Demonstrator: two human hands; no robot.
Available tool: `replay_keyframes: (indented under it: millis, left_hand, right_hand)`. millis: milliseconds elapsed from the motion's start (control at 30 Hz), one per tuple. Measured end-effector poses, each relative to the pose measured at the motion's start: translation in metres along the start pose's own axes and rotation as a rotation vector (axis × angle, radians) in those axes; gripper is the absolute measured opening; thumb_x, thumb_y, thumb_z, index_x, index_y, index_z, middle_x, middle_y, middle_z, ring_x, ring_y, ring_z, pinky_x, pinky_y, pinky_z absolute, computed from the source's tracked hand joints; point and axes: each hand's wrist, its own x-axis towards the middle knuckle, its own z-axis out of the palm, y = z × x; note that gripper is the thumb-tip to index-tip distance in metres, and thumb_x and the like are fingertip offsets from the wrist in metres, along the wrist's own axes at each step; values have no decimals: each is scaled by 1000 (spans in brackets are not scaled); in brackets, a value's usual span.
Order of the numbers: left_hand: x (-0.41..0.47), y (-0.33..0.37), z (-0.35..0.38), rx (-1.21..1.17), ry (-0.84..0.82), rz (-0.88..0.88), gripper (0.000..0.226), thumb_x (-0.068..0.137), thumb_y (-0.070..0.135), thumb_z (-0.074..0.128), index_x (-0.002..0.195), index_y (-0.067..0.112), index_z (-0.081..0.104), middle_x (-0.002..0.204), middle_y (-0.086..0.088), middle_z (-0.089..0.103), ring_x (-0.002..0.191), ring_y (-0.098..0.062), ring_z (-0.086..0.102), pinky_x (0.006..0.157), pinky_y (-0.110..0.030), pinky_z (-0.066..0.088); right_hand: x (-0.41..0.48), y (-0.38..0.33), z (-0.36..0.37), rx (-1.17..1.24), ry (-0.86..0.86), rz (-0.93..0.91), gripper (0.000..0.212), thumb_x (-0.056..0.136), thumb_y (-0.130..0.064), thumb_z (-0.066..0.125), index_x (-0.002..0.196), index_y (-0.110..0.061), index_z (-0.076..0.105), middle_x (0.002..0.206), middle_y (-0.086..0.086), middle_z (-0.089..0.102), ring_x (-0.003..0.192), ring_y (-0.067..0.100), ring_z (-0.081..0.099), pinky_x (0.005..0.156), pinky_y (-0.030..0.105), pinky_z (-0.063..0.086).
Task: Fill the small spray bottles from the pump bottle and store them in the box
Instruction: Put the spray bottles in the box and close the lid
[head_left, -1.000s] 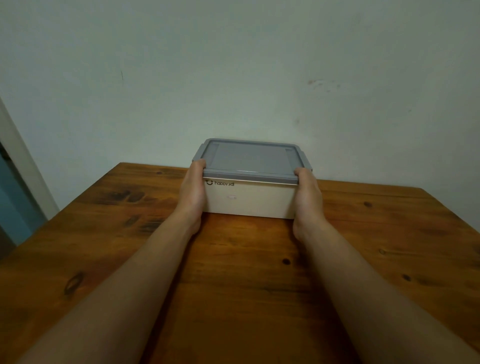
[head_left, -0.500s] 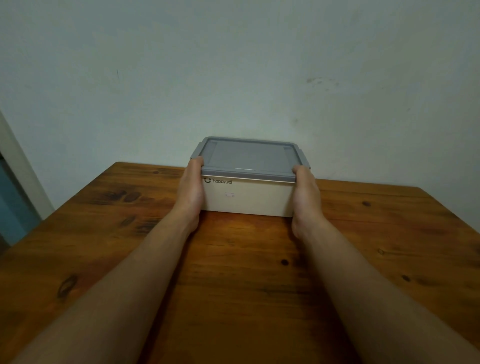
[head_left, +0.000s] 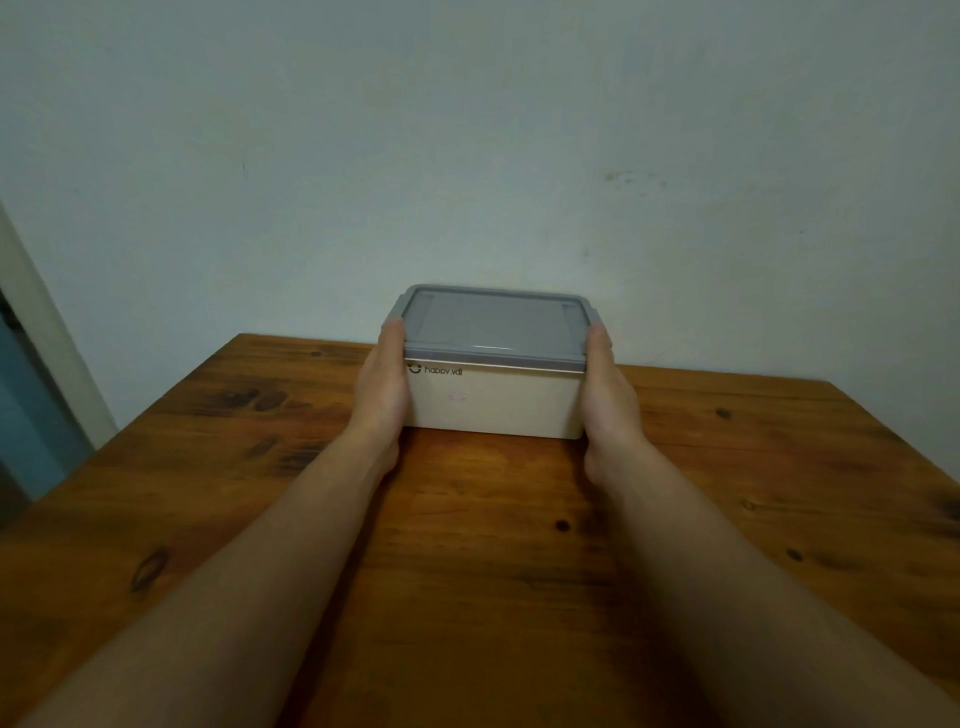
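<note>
Both hands, left hand (head_left: 382, 387) and right hand (head_left: 605, 395), clasp lidded box (head_left: 493, 402) (wooden table (head_left: 727, 519), pale wall (head_left: 467, 130)).

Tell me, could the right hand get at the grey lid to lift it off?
Probably yes. The right hand already presses the box at its end, thumb up by the grey lid, and nothing lies on top.

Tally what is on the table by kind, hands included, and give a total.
Storage box, cream body with grey lid closed on it: 1
Hands pressed to the box's ends, left hand and right hand: 2
Spray bottles in view: 0
Pump bottles in view: 0
Total: 3, all on the wooden table.
</note>
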Motion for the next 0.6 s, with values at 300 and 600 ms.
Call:
replay_keyframes:
  millis: [300,600]
  left_hand:
    - [-10,-4,-4,-32,-27,-29,69,82,81,29,117,34,65,101,1,75,99,-19,69,91,-43,53]
    - [-43,-11,-12,-81,3,-49,65,84,78,34,121,33,62,111,2,71,103,-17,64,88,-39,52]
  right_hand:
    - [-16,8,-13,5,13,-4,82,77,-87,36,136,-32,53,130,-1,62,119,22,56,107,48,43]
    - [-51,11,-31,26,-20,-48,58,95,-65,33,137,-30,51,103,-11,60,95,8,53,90,31,38]
